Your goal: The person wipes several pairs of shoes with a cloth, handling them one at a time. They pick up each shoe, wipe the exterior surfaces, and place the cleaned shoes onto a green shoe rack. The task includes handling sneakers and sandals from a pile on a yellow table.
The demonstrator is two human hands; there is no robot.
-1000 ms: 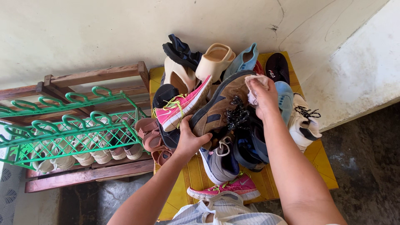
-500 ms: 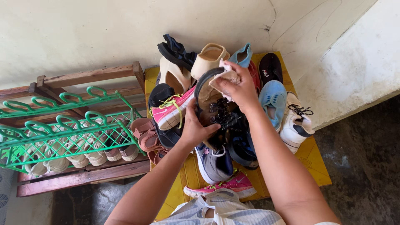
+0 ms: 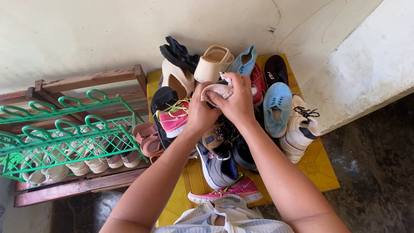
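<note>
My left hand (image 3: pixel 202 111) grips the brown hiking shoe (image 3: pixel 214 137) with black laces, held over a pile of shoes. My right hand (image 3: pixel 238 102) presses a pale, dirty cloth (image 3: pixel 218 90) against the shoe's upper part. Both hands meet at the cloth, and most of the shoe is hidden behind them. Just left of the hands lies a pink sneaker with yellow-green laces (image 3: pixel 174 115). Below them sit a grey sneaker (image 3: pixel 217 166) and another pink sneaker (image 3: pixel 228 190).
The shoe pile rests on a yellow mat (image 3: pixel 319 166) against a pale wall: beige slides (image 3: pixel 211 62), dark sandal (image 3: pixel 177 51), light blue shoe (image 3: pixel 276 108), white sneaker (image 3: pixel 299 129). A green wire rack in a wooden frame (image 3: pixel 64 129) holds shoes at left. Dark floor lies at right.
The brown shoe has turned and dropped lower between my hands. My right hand moved left with the cloth and now meets my left hand, which shifted up onto the shoe's top.
</note>
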